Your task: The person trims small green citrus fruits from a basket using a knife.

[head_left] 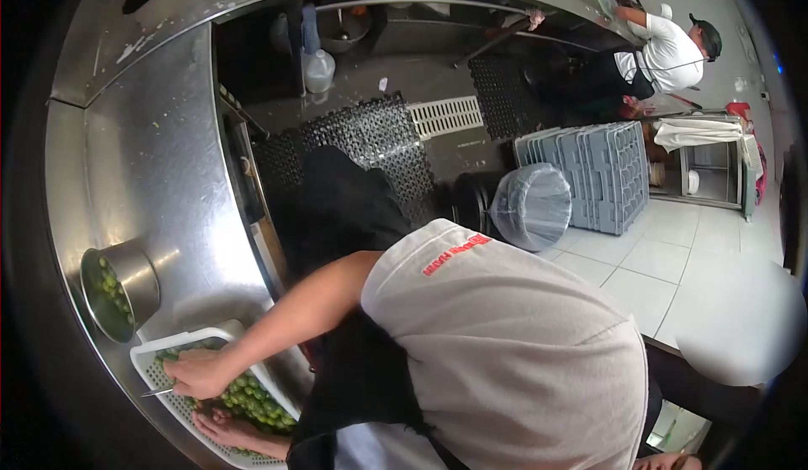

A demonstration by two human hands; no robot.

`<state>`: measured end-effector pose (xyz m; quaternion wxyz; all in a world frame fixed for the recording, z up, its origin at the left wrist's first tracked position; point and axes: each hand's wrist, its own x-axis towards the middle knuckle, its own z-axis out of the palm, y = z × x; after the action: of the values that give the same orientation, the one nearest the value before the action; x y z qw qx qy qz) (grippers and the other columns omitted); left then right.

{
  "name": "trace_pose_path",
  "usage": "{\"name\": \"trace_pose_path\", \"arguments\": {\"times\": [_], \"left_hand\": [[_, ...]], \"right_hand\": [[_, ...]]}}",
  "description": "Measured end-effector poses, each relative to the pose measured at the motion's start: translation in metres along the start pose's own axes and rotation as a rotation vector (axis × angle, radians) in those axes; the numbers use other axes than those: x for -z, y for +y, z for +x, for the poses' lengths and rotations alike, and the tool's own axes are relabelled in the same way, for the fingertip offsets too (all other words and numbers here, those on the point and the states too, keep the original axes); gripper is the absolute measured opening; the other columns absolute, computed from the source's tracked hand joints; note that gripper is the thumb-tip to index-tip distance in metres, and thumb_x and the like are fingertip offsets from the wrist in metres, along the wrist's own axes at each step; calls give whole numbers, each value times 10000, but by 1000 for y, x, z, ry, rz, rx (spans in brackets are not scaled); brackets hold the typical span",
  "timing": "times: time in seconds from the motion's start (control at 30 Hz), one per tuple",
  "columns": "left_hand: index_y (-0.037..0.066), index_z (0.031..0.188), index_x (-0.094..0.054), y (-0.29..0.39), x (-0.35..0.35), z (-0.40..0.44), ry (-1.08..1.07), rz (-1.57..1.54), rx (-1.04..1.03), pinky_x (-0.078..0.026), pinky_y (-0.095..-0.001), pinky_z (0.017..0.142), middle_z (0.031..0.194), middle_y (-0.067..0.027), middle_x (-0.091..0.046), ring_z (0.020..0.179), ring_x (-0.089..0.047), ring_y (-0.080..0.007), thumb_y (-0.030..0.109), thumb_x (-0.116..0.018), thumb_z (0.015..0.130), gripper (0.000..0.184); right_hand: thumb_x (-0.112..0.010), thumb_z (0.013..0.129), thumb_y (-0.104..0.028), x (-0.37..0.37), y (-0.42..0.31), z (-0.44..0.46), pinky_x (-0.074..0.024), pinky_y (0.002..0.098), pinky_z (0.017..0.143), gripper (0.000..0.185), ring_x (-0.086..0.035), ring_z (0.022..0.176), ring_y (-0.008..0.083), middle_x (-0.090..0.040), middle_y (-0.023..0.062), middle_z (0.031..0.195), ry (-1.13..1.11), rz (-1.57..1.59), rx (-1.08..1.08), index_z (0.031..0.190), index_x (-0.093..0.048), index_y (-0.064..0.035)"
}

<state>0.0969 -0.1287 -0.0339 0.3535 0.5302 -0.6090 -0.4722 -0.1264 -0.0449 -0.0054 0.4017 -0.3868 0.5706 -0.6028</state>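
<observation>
A white perforated basket (147, 354) at the lower left holds many small green fruits (257, 404). Over its near side is my right hand (199, 372), closed round a knife (157, 392) whose short blade points left. Just below it, my left hand (220, 428) rests low among the fruits with its fingers curled; what they hold is too small to make out. Beside the basket, a round metal pot (145, 278) lies tilted on the counter, with more green fruits (112, 289) inside.
The steel counter (181, 175) runs up the left side. Behind stand a lined bin (534, 209) and stacked grey racks (589, 171). Black mats (370, 142) and a floor drain (446, 118) lie on the floor. A co-worker (673, 53) in a white shirt stands at the upper right.
</observation>
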Motion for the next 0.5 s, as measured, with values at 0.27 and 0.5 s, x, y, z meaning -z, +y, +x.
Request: {"name": "trace_pose_path", "arguments": {"times": [0.27, 0.5], "left_hand": [[33, 1207, -565, 7, -11, 9, -41, 65, -211, -397, -255, 605, 1063, -68, -611, 764, -538, -132, 196, -507, 956, 305], [79, 1138, -540, 5, 7, 37, -47, -181, 72, -380, -275, 654, 929, -34, -539, 767, -500, -163, 302, -463, 955, 299]], "right_hand": [[-577, 872, -234, 0, 0, -1, -476, 522, 649, 318, -613, 723, 452, -609, 233, 673, 7, -62, 104, 946, -439, 43], [-578, 867, -213, 5, -7, -2, -475, 518, 642, 294, -618, 724, 439, -613, 222, 665, -1, -43, 84, 945, -430, 28]]}}
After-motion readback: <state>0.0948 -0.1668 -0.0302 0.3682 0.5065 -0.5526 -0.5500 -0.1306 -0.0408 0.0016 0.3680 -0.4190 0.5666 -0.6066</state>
